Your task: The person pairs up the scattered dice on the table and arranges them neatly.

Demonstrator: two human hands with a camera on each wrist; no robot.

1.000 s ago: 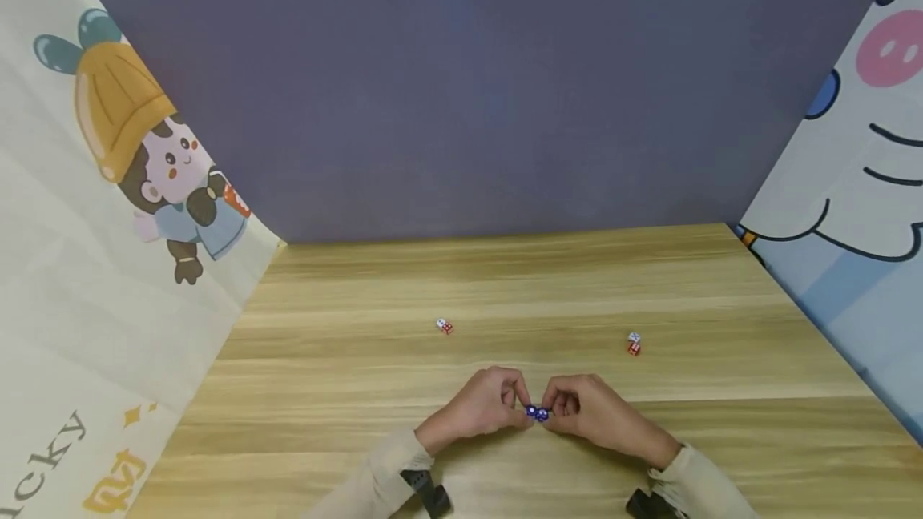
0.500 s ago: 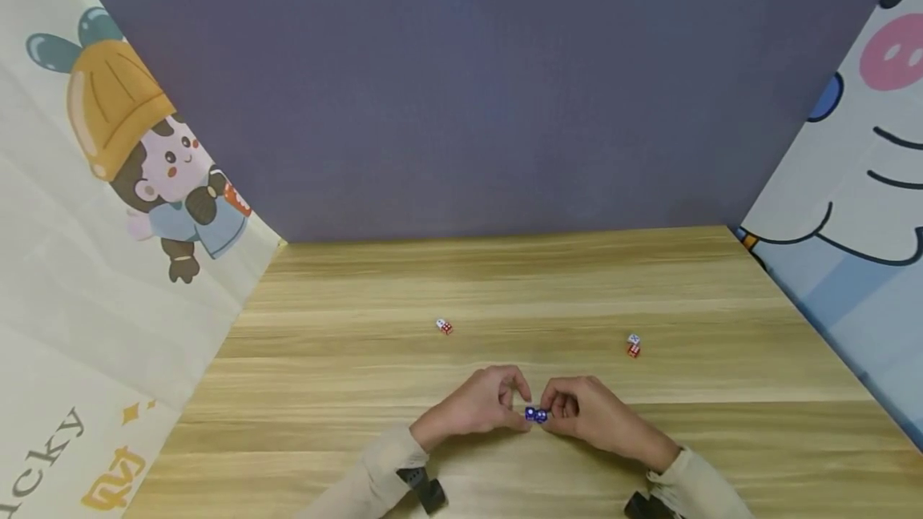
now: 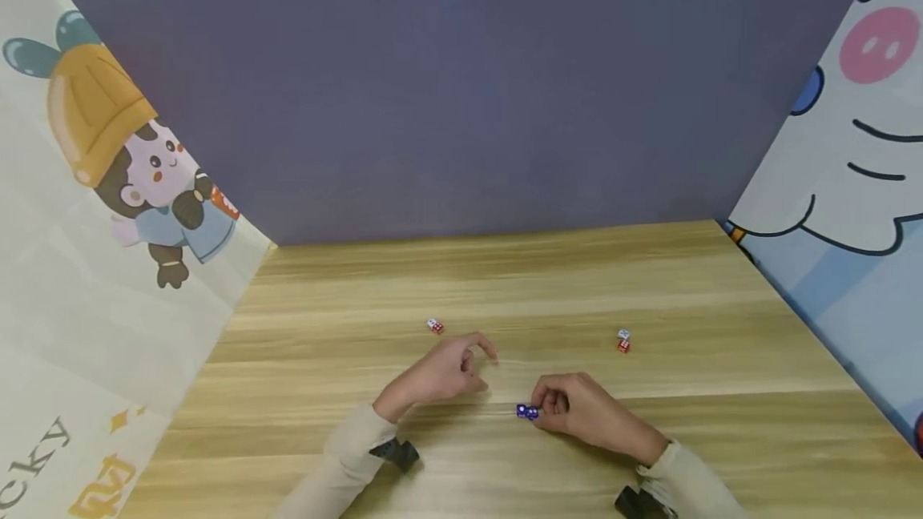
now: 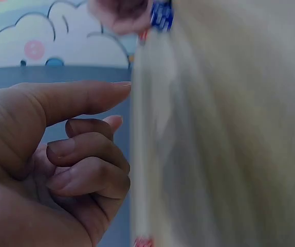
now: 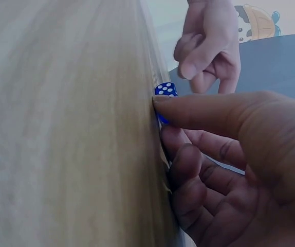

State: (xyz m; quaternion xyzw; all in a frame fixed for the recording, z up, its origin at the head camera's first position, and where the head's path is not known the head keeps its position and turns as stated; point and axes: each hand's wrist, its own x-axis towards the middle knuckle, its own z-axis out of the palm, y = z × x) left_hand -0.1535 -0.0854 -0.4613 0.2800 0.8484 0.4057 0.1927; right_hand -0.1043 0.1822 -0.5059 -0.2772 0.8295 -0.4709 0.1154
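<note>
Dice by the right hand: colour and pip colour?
Dice: blue, white pips. Best seen in the right wrist view.

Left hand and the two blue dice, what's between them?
In the head view, only bare wood-grain tabletop shows between the left hand and the two blue dice.

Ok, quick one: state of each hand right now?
Left hand: open, holding nothing.
Right hand: closed, pinching a blue die between thumb and forefinger.

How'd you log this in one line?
left hand: holds nothing | right hand: pinches blue white-dotted cube die | matching blue die: beside it
</note>
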